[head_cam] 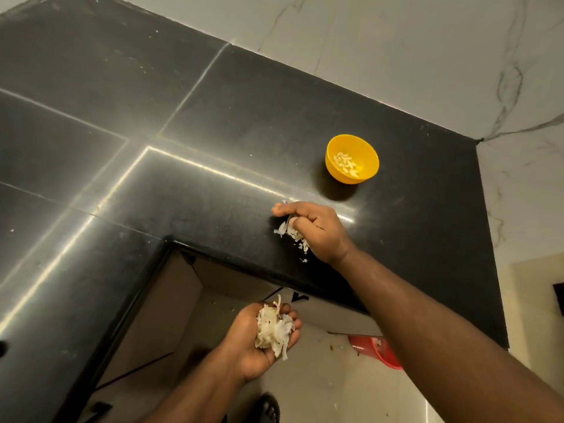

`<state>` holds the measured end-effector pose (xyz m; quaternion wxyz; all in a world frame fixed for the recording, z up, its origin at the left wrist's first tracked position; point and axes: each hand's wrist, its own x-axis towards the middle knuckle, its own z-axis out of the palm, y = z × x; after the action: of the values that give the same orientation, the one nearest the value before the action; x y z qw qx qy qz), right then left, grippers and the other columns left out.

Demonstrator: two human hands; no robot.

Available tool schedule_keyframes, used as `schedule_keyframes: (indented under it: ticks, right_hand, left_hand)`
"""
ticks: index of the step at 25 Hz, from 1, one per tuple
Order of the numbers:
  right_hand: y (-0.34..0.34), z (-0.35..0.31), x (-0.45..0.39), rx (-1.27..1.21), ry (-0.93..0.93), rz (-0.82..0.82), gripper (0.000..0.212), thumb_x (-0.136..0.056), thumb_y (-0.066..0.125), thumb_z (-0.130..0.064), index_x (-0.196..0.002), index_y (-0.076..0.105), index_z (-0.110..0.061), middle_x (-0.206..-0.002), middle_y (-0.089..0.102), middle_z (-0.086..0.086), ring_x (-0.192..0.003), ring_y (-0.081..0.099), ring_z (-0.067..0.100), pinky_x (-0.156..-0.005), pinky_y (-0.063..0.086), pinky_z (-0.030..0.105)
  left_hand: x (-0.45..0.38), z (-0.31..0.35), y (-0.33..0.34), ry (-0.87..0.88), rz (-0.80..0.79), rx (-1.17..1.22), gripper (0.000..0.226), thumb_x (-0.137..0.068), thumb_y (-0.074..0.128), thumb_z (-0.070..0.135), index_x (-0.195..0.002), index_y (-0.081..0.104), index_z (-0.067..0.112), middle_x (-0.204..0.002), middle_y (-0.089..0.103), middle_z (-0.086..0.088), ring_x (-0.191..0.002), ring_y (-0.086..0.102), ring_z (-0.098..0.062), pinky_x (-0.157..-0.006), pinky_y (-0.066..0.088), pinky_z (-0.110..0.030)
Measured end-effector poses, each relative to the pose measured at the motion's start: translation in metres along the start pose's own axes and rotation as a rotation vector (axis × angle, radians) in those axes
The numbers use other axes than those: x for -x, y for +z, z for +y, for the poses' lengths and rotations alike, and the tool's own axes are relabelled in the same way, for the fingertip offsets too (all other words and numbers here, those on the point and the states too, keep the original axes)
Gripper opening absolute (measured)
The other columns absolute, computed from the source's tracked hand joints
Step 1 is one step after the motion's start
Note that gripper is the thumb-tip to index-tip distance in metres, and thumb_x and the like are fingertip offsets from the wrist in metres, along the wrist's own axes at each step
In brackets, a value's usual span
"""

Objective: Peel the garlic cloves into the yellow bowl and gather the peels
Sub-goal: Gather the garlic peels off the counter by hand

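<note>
1. Fingers of the right hand (308, 228) are curled down over a small clump of peels (293, 235) on the counter (213, 117), pinching or raking them together; a few flakes trail out by the wrist.
2. Cupped palm up, the left hand (268, 334) holds a heap (274, 329) of peels, its fingers bent loosely round them. It hangs off the counter's edge, over the floor (305, 398), below and a little left of the right hand.
3. Relation that matters: the clump lies under the right hand near the counter's front edge, and the waiting palm is toward the person from there, past that edge. My guess is the next move carries or sweeps the clump toward the body into the left hand. The right hand is the nearer one; the left cannot reach without spilling its load.
4. Beyond the right hand, away from the person and slightly right, stands the bowl (352, 158), well apart from the clump, with peeled cloves (346, 164) inside. Peeling looks done; I see no unpeeled cloves.
5. Nothing stands between clump and edge. The risk is light flakes dropping to the floor in the gap between edge and palm.
6. Farther out: white specks scattered across the counter, a red bin (377, 351) on the floor partly hidden behind the right arm, and marble walls (427, 56).
</note>
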<state>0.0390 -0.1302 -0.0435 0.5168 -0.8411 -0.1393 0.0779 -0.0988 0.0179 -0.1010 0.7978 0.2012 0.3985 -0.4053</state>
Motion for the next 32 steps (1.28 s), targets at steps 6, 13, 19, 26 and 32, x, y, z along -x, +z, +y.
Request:
schedule_keyframes:
  ticks: [6,13,19,26,32]
  right_hand:
    - [-0.002,-0.002,0.02,-0.454,0.071,0.112,0.04,-0.082,0.045,-0.007,-0.113,0.07,-0.002,-0.12,0.07,0.019,-0.12,0.064,0.028,-0.108,0.048,0.042]
    - [0.035,-0.01,0.051,-0.517,0.047,0.254,0.043,-0.085,0.045,-0.008,-0.125,0.061,-0.013,-0.134,0.063,0.007,-0.131,0.056,0.013,-0.108,0.044,0.027]
    - [0.031,-0.016,0.039,-0.687,0.134,0.456,0.035,-0.088,0.049,-0.013,-0.121,0.061,-0.019,-0.132,0.064,0.004,-0.128,0.057,0.014,-0.11,0.044,0.032]
    - [0.07,-0.034,0.071,-0.748,0.125,0.535,0.044,-0.086,0.047,-0.015,-0.129,0.057,-0.02,-0.137,0.061,-0.001,-0.133,0.053,0.009,-0.104,0.043,0.024]
    - [0.024,-0.023,-0.005,-0.546,0.136,0.455,0.038,-0.08,0.049,-0.016,-0.113,0.067,-0.009,-0.119,0.069,0.01,-0.116,0.064,0.016,-0.104,0.049,0.034]
  left_hand:
    - [-0.016,0.011,0.016,0.005,-0.063,-0.131,0.044,-0.098,0.035,0.018,-0.08,0.071,0.001,-0.083,0.068,-0.015,-0.079,0.067,-0.028,-0.072,0.06,-0.037]
    - [-0.021,0.02,0.027,0.068,-0.098,-0.142,0.05,-0.104,0.039,0.036,-0.105,0.074,-0.001,-0.105,0.072,-0.019,-0.086,0.071,-0.031,-0.075,0.062,-0.04]
    - [-0.019,0.023,0.027,0.078,-0.102,-0.177,0.056,-0.102,0.042,0.04,-0.096,0.079,-0.001,-0.104,0.074,-0.021,-0.082,0.073,-0.032,-0.081,0.059,-0.04]
    - [-0.018,0.027,0.023,0.078,-0.202,-0.118,0.043,-0.098,0.046,0.035,-0.102,0.075,0.003,-0.103,0.075,-0.015,-0.085,0.074,-0.027,-0.079,0.061,-0.04]
    - [-0.025,0.032,0.016,0.035,-0.106,-0.164,0.061,-0.105,0.036,0.043,-0.103,0.078,-0.001,-0.114,0.072,-0.023,-0.087,0.074,-0.036,-0.081,0.062,-0.043]
